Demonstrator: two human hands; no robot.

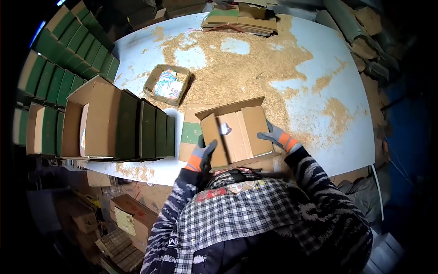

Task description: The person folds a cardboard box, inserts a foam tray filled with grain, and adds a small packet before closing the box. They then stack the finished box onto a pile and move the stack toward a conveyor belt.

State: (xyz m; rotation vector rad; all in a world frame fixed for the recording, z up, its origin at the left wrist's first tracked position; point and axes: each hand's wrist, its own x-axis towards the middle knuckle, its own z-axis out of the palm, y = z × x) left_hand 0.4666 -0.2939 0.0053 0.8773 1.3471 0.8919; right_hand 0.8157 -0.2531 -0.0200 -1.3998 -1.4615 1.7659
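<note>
Between my gloved hands is a cardboard box [236, 142] with its flaps spread, near the table's front edge. My left hand [201, 154] grips the left side, thumb over the left flap [211, 137]. On the other side, my right hand [275, 136] has its thumb on the right flap [257, 130] and its fingers round the outer edge. A small white patch [225, 129] shows inside the box near the left flap. Under the box's left side lies a flat cardboard piece with a green panel [192, 133].
Wood shavings [255, 68] cover much of the white table [337, 132]. A basket [152, 93] of printed packets stands at the back left. Green and brown boxes [114, 123] are stacked along the left. Flattened cardboard [222, 20] lies at the far edge.
</note>
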